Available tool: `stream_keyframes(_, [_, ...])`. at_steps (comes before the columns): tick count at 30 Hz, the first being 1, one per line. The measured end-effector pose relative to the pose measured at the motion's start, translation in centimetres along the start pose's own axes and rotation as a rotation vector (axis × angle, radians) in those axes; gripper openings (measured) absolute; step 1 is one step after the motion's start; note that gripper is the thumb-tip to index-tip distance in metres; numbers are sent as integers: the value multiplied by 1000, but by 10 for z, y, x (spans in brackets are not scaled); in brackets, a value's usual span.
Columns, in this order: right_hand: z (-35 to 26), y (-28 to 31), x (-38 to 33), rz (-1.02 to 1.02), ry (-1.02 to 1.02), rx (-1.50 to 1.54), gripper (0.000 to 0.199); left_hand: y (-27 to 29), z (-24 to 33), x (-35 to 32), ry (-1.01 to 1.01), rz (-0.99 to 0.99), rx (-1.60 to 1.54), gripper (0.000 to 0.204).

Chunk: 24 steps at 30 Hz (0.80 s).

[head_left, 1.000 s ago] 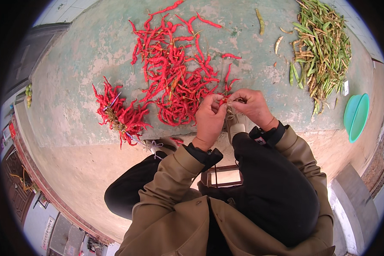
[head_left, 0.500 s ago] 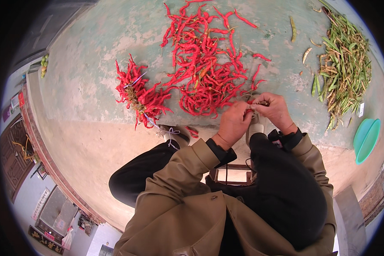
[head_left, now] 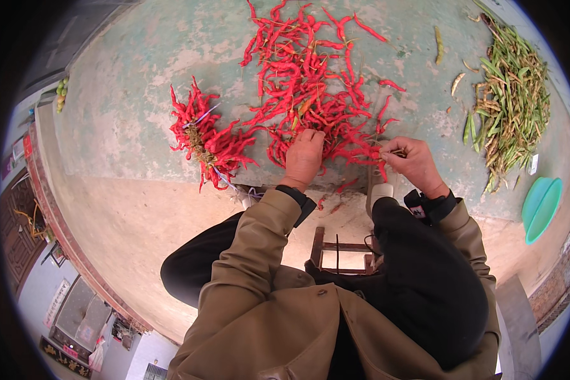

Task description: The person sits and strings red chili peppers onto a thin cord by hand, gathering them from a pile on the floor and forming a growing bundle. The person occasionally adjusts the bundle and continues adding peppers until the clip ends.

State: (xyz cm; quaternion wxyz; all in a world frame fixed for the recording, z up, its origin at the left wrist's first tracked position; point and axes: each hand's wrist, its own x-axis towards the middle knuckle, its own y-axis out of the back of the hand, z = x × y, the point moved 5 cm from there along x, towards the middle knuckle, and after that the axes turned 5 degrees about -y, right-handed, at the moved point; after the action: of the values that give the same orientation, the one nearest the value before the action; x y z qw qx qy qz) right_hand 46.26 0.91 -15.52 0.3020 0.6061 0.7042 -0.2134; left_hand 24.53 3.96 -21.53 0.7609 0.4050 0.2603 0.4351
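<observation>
On concrete ledge (head_left: 139, 95), two hands (head_left: 304, 155) among two red chilli heaps (head_left: 310, 82).

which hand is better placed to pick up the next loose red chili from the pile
Left. The left hand already rests on the loose red chilies, while the right hand sits at the pile's edge, pinching something thin.

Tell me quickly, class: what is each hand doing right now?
Left hand: reaching palm-down into the loose red chillies, fingers curled; grip hidden.
Right hand: closed, pinching a thin stem at the pile's edge.
</observation>
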Motion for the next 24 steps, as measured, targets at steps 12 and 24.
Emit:
stream_keyframes(12, [-1,7,-9,7,-36,289,11,28,116,20,53,268,-784,15])
stream_keyframes(24, [3,7,-7,-39,89,151,12,-3,124,12,263,161,-1232,12])
